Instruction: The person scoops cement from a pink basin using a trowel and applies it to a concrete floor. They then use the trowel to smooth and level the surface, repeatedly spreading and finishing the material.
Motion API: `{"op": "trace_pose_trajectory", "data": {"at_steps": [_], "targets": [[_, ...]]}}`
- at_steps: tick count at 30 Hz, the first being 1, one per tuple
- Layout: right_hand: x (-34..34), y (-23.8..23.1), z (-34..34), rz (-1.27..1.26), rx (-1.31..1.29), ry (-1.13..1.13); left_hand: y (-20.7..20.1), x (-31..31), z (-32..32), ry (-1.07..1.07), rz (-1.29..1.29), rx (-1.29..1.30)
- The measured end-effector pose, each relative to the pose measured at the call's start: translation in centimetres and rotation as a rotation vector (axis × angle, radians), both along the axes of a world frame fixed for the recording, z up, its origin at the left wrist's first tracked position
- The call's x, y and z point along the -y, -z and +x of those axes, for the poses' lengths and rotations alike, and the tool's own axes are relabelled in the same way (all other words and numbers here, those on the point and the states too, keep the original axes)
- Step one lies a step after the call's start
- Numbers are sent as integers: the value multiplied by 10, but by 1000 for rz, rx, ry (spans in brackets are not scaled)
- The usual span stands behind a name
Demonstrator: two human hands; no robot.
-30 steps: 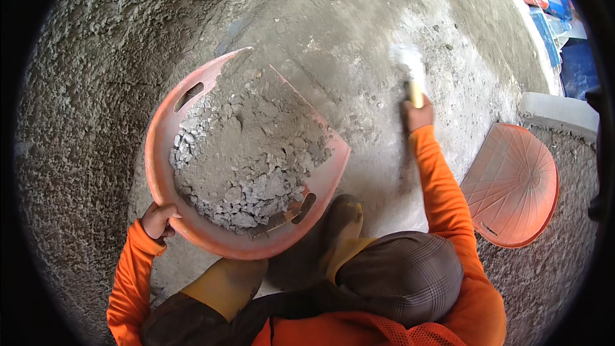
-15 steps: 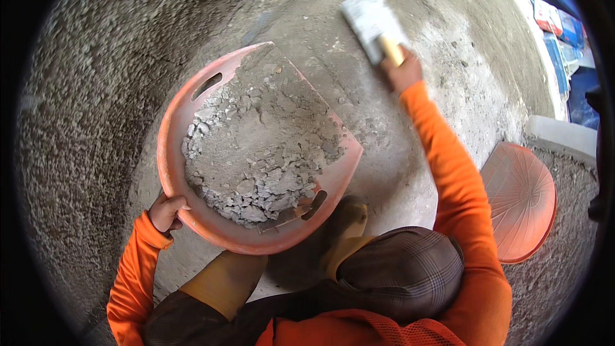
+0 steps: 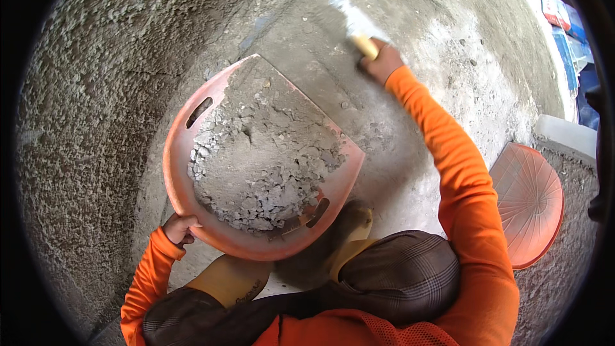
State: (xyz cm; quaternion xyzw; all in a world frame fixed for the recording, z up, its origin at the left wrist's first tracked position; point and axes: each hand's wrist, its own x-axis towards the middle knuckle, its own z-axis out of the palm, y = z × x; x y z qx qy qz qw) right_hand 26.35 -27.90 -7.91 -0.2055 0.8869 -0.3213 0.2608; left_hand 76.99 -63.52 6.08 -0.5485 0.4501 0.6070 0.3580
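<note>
My left hand (image 3: 181, 228) grips the near-left rim of an orange plastic scoop pan (image 3: 172, 170), its thumb lying over the edge. Grey crumbled mortar (image 3: 259, 147) covers most of the pan, whose straight lip faces the far right. Out beyond that lip, my right hand (image 3: 386, 63) is closed round the yellowish handle of a plastering trowel (image 3: 360, 22). The trowel's pale metal blade is tilted and smeared by motion, over the dusty concrete floor (image 3: 410, 122). Whether the blade touches the floor I cannot tell.
A rough grey wall (image 3: 96, 122) rises on the left. Another orange scoop pan (image 3: 532, 208) lies upside down at the right, near a pale concrete ledge (image 3: 567, 134). My yellow boots (image 3: 227, 279) are close to the pan. Blue and white bags (image 3: 570, 32) lie at far right.
My right hand has moved left with the trowel, and the blade has turned from broad face to a narrower, tilted view. The pan sits slightly lower and further right in view.
</note>
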Motion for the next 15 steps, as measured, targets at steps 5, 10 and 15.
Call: {"op": "trace_pose_trajectory", "data": {"at_steps": [5,10,15], "targets": [[-3,-18,114,19,-19,-251,4,1,6,-45,-46,49],[-79,-16,110,-186,-12,249,-3,2,19,-50,-50,-48],[-145,-5,108,-219,-76,557,-15,14,31,15,-78,-12]]}}
